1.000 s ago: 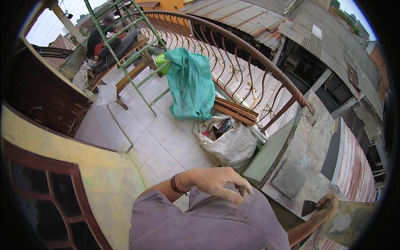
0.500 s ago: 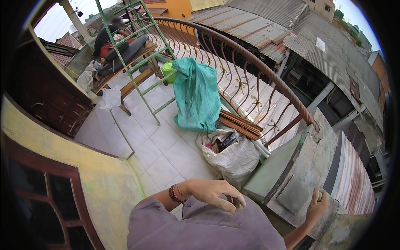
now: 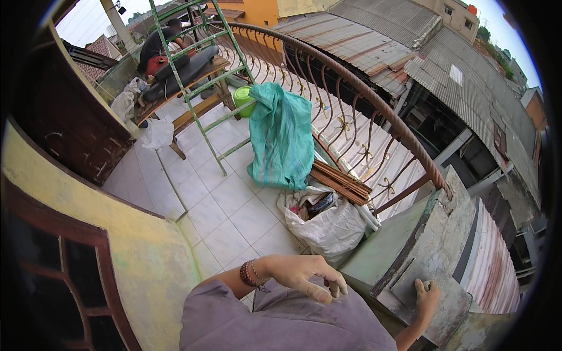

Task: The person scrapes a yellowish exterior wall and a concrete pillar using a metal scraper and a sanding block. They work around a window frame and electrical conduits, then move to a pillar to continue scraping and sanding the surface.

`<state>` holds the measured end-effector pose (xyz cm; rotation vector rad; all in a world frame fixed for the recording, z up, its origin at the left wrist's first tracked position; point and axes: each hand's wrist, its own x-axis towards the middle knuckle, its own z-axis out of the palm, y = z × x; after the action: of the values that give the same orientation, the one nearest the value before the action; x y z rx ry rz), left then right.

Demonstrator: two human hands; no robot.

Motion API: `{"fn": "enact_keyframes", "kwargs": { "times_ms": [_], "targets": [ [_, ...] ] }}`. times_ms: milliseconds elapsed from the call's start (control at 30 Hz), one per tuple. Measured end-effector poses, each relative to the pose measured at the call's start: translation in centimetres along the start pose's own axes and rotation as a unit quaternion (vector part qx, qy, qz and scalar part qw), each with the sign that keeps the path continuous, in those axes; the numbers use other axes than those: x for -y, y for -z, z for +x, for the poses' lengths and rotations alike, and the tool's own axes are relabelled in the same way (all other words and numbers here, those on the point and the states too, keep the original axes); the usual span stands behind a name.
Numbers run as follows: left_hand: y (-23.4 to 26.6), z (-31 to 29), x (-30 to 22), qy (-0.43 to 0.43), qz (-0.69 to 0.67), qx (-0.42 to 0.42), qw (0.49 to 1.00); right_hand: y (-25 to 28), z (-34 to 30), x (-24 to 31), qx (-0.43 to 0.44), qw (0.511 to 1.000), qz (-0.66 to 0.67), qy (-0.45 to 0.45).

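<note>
We are logging left hand [image 3: 309,282] before the torso [image 3: 281,322], right hand [image 3: 428,297] at the wall ledge [image 3: 438,245] on our right. Ahead, we are marking a filled sack [image 3: 331,228] left of the ledge, sticks [image 3: 341,183] behind it, another sack [image 3: 282,137] behind-left. Farther back: ladder [image 3: 227,117], then a person [image 3: 153,50] sitting on a bench [image 3: 219,63]. We are noting railing [image 3: 426,159] along the right, window [image 3: 82,278] at left.

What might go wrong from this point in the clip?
The bare right hand could get scraped on the rough concrete ledge.

The flat gray square piece beside that hand, if loose, might be pushed off the ledge, possibly onto the corrugated roof beyond it.

The white sack sits open on the floor near the ledge, so a foot might catch it or falling bits could land in it.
</note>
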<state>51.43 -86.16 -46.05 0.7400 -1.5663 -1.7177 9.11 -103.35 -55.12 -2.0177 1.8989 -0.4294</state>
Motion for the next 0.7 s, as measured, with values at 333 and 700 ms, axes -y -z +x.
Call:
{"fn": "enact_keyframes", "kwargs": {
  "times_ms": [333,700],
  "targets": [
    [0.0,0.2,0.3,0.021,-0.025,0.032,0.999,-0.3,0.1,0.0,0.002,1.000,0.017,-0.021],
    [0.1,1.6,0.4,0.026,0.003,0.035,0.999,-1.2,-0.3,-0.3,-0.051,0.999,0.016,-0.003]
  ]
}}
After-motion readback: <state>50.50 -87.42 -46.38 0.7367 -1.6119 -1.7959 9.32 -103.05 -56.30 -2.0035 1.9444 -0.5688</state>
